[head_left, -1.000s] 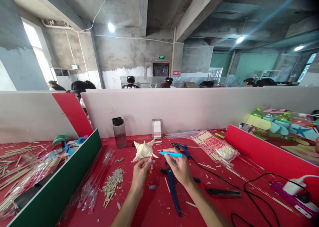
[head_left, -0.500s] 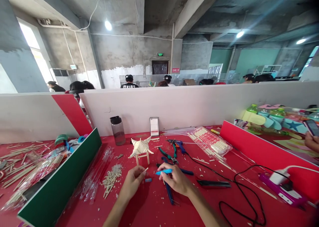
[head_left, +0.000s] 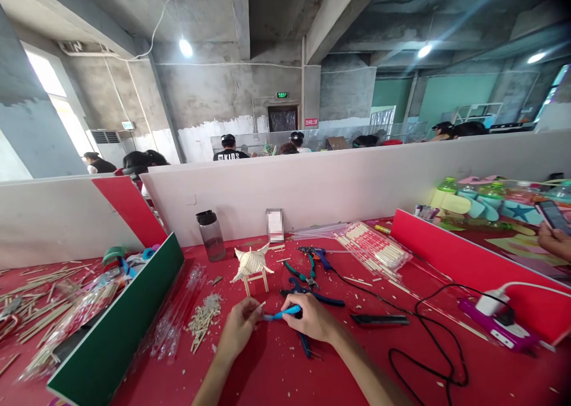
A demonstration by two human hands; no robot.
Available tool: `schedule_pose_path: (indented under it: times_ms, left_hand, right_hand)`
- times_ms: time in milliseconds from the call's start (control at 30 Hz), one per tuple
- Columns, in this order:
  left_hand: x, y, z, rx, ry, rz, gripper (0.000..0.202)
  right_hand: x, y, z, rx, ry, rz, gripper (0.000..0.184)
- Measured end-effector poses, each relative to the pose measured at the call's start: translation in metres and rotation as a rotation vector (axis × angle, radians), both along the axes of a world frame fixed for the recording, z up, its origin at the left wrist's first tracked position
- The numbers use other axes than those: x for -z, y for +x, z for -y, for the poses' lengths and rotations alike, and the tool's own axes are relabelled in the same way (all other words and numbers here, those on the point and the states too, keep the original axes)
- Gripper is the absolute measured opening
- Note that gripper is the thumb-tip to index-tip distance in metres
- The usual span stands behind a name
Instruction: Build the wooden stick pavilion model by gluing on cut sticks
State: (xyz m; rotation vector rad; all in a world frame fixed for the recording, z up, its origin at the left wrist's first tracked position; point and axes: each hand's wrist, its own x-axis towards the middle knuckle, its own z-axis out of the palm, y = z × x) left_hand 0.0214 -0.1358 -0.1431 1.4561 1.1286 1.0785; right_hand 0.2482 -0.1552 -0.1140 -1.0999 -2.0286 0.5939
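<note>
My left hand (head_left: 237, 330) is closed in a pinch on a short wooden stick (head_left: 259, 305) over the red table. My right hand (head_left: 307, 318) is closed round a blue pen-like tool (head_left: 279, 315), whose tip points left toward the stick. A small pavilion model of wooden sticks (head_left: 252, 264) stands on its legs just beyond both hands, touched by neither. Blue-handled pliers (head_left: 304, 342) lie partly under my right hand.
Green and blue pliers (head_left: 307, 267), a pack of sticks (head_left: 373, 249), a dark bottle (head_left: 211, 235) and a heap of stick offcuts (head_left: 203, 321) lie around. A black cable (head_left: 426, 329) runs to a purple power strip (head_left: 499, 325). A green divider (head_left: 120, 329) bounds the left; another person's hand with a phone (head_left: 552, 230) is at right.
The stick model has gone from my left hand to standing on the table. Both hands dropped low; the left now pinches a short stick with the blue tool brought to it.
</note>
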Motion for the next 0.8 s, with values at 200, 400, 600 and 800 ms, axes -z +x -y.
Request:
schedule_pose_path:
  times_ms: [200, 400, 600, 800]
  left_hand:
    - [-0.001, 0.0, 0.001, -0.002, 0.009, -0.027, 0.047]
    - [-0.003, -0.001, 0.001, 0.005, -0.006, -0.03, 0.046]
    - [-0.005, 0.0, 0.002, -0.016, -0.053, -0.011, 0.049]
    - [0.001, 0.0, 0.0, 0.017, -0.024, 0.016, 0.045]
  right_hand:
    - [0.001, 0.0, 0.0, -0.017, -0.071, -0.061, 0.007]
    - [0.006, -0.006, -0.002, 0.021, 0.029, 0.078, 0.007]
    - [0.004, -0.021, -0.004, 0.026, 0.176, 0.426, 0.01]
    - [0.001, -0.042, -0.004, 0.002, 0.172, 0.664, 0.015]
